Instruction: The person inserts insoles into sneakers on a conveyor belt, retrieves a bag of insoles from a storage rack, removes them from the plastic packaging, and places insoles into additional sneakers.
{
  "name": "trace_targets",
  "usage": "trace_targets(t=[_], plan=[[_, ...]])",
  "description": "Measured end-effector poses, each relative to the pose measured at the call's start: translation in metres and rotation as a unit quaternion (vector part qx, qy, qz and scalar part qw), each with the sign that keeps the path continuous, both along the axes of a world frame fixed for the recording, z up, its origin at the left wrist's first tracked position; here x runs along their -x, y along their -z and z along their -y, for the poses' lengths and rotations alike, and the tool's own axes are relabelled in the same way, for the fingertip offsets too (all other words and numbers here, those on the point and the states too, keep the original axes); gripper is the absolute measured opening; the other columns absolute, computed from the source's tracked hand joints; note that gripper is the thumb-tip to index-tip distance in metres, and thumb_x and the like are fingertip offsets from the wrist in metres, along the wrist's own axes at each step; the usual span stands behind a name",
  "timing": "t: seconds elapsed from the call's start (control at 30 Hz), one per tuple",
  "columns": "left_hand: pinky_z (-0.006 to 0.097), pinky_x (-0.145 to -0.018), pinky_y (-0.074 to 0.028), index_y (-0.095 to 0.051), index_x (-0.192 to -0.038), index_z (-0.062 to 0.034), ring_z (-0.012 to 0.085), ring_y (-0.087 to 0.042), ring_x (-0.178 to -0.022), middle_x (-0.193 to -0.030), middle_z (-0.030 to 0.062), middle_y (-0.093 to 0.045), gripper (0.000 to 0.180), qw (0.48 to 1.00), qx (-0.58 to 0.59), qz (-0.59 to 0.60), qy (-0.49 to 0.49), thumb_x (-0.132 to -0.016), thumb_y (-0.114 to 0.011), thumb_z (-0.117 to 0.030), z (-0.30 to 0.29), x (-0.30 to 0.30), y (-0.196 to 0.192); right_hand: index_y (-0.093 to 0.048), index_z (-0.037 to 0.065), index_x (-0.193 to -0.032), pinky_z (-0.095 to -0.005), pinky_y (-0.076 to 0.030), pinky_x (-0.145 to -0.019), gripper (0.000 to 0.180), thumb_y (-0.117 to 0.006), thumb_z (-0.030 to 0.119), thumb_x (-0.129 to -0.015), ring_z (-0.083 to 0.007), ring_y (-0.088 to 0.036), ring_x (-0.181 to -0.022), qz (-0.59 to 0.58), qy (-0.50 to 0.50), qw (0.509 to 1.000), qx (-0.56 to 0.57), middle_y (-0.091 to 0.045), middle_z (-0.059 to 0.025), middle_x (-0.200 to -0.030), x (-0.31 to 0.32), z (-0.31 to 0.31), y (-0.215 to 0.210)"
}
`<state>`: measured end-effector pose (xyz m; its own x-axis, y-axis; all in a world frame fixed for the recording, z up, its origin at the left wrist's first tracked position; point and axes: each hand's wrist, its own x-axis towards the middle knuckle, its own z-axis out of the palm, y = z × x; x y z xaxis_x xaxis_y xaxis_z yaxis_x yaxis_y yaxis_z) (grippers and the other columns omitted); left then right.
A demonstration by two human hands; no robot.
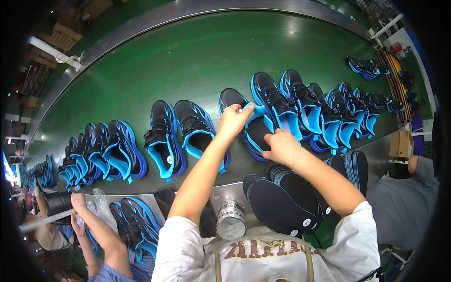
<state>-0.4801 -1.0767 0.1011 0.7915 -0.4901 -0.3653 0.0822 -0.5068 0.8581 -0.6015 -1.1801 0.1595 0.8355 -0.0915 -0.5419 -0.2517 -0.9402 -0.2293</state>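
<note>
In front of me a black and blue sneaker (230,97) lies on the green belt, its toe pointing away. My left hand (233,122) is closed on the light blue tongue at its opening. My right hand (284,148) is at the heel, with the fingers closed about the rear end of a black insole (257,130) lying inside the shoe; part of that grip is hidden. Just left stands a pair of like sneakers (162,120), with black insides and a white round sticker showing in one. Right of my hands, several sneakers (268,89) show light blue insides.
Stacks of black insoles (277,199) lie on the metal ledge near my right arm. A clear jar-like container (230,220) and a dark phone-like slab (164,199) are left of them. More sneakers (120,145) line the belt leftward. Another person's arm (105,235) reaches in at lower left.
</note>
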Motion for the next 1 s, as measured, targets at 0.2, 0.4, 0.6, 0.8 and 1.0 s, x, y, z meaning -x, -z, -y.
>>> trace_targets(t=[0.2, 0.4, 0.6, 0.8, 1.0], plan=[[0.037, -0.061, -0.042, -0.055, -0.074, 0.0061, 0.0301, -0.057, -0.067, -0.067, 0.0223, -0.055, 0.050, 0.999, 0.027, 0.027, -0.010, -0.072, -0.055, -0.044, 0.003, 0.006, 0.001, -0.061, 0.000, -0.075, -0.0355, -0.045, -0.073, 0.018, -0.054, 0.014, -0.068, -0.0283, -0.053, -0.085, 0.034, -0.093, 0.995, -0.008, -0.054, -0.0189, -0.090, -0.015, 0.004, 0.035], [0.033, -0.051, -0.038, -0.050, -0.067, 0.0033, 0.0206, -0.050, -0.054, -0.055, 0.0119, -0.050, 0.048, 0.994, 0.003, 0.110, 0.003, -0.078, -0.051, -0.043, 0.003, 0.012, 0.008, -0.059, 0.001, -0.078, -0.0341, -0.044, -0.075, 0.017, -0.046, 0.010, -0.073, -0.0270, -0.050, -0.088, 0.126, -0.094, 0.987, 0.034, -0.051, -0.0155, -0.091, -0.017, -0.003, 0.064], [0.039, -0.057, -0.040, -0.049, -0.071, 0.0035, 0.0338, -0.055, -0.061, -0.061, 0.0204, -0.053, 0.048, 0.986, -0.032, 0.158, 0.039, -0.082, -0.044, -0.043, -0.003, 0.012, 0.007, -0.062, 0.005, -0.090, -0.0294, -0.042, -0.075, 0.022, -0.048, 0.013, -0.075, -0.0251, -0.046, -0.096, -0.015, -0.198, 0.972, 0.127, -0.048, -0.0119, -0.103, -0.025, -0.008, 0.062], [0.031, -0.052, -0.036, -0.046, -0.069, 0.0033, 0.0181, -0.044, -0.053, -0.055, 0.0122, -0.045, 0.046, 0.994, 0.041, 0.099, -0.007, -0.081, -0.048, -0.041, 0.003, 0.015, 0.009, -0.064, 0.003, -0.086, -0.0306, -0.037, -0.082, 0.022, -0.049, 0.014, -0.073, -0.0271, -0.040, -0.103, -0.080, -0.318, 0.923, 0.200, -0.043, -0.0158, -0.113, -0.024, -0.006, 0.056], [0.038, -0.064, -0.042, -0.052, -0.089, 0.0039, 0.0354, -0.052, -0.073, -0.081, 0.0194, -0.051, 0.032, 0.961, 0.134, 0.198, -0.136, -0.081, -0.052, -0.027, 0.015, 0.043, 0.017, -0.058, 0.001, -0.096, -0.0332, -0.034, -0.087, 0.027, -0.048, 0.015, -0.075, -0.0304, -0.041, -0.104, 0.043, -0.201, 0.978, 0.028, -0.041, -0.0201, -0.117, -0.034, 0.003, 0.085]])
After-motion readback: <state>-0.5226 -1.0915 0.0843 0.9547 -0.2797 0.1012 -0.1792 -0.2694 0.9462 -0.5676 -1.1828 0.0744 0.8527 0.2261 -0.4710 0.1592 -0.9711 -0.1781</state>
